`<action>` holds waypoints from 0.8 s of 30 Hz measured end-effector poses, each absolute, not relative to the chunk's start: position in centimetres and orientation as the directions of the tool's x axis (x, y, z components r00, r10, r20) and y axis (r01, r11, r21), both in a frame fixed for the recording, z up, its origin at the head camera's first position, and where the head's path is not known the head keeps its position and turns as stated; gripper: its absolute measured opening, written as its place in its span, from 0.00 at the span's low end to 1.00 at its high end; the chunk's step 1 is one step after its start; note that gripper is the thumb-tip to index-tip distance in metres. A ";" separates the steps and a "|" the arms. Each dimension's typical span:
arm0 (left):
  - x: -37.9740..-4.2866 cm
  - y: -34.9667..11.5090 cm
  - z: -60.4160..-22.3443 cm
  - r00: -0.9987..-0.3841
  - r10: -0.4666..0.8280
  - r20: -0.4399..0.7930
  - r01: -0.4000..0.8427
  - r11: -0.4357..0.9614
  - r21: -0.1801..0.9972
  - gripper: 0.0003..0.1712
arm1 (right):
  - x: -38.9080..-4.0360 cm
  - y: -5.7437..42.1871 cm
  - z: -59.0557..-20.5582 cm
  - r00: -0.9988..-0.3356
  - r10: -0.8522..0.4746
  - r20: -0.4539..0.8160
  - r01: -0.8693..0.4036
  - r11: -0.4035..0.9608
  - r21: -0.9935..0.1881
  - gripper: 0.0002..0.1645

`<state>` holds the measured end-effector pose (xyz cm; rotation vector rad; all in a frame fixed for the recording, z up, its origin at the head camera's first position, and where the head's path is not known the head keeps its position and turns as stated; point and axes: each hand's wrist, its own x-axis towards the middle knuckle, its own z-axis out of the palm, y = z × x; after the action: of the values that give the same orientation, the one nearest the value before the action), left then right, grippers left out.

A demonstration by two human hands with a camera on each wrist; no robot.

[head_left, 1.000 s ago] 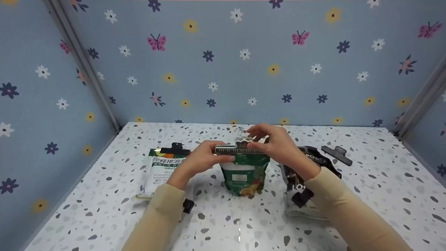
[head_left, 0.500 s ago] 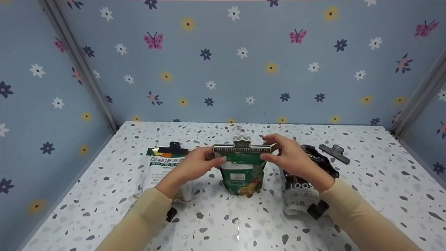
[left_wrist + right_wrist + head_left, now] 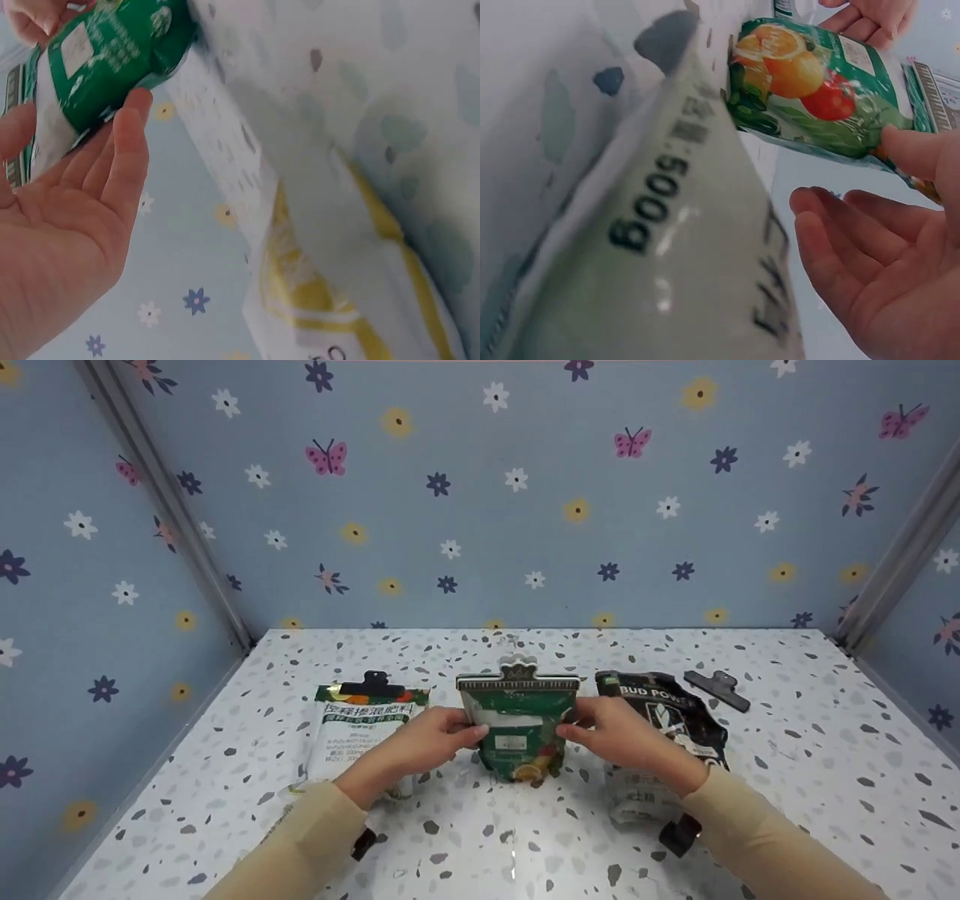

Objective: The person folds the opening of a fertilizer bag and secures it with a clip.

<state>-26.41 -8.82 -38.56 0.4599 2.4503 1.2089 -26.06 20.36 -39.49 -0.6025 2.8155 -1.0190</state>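
Note:
A green pouch (image 3: 517, 735) with printed fruit stands in the middle of the table in the head view. A wide bag clip (image 3: 517, 682) with a striped bar and a scalloped handle spans its top. My left hand (image 3: 431, 739) is at the pouch's left side, thumb over the front and fairly straight fingers behind the edge. At the opposite side, my right hand (image 3: 622, 735) touches the front edge with its thumb. Its other fingers (image 3: 870, 225) are spread and relaxed, apart from the pouch in the right wrist view.
To the left lies a white bag (image 3: 367, 735) with a black clip (image 3: 373, 684) on top. A black and white bag (image 3: 660, 735) lies under my right forearm. Behind it rests a loose black clip (image 3: 718, 690). Patterned panels (image 3: 480, 510) enclose the table.
Both hands have moved from the clip down to the pouch's sides. The right hand let go of the clip's handle first. The clip stays on the pouch.

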 end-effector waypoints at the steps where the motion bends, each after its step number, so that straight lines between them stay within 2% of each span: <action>1: -26.4 -8.7 -38.7 -0.883 0.435 -0.177 0.132 0.592 0.795 0.22 | -26.0 20.3 -39.6 -0.917 -0.395 0.051 -0.336 0.699 -0.631 0.10; 12: -26.3 -7.6 -39.1 -0.927 0.370 -0.063 0.207 0.644 0.736 0.12 | -26.0 19.7 -40.4 -0.911 -0.395 0.114 -0.363 0.642 -0.676 0.08; 18: -26.3 -7.5 -39.0 -0.944 0.325 -0.065 0.176 0.657 0.733 0.12 | -26.0 19.6 -40.7 -0.926 -0.356 0.128 -0.344 0.650 -0.678 0.03; 24: -26.2 -7.6 -39.0 -0.947 0.313 -0.078 0.141 0.619 0.773 0.13 | -25.8 19.4 -41.0 -0.939 -0.326 0.108 -0.301 0.631 -0.715 0.06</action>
<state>-26.20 -7.64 -39.00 0.3743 2.6370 1.2332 -25.81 19.40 -41.00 -0.5403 2.8087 -1.2219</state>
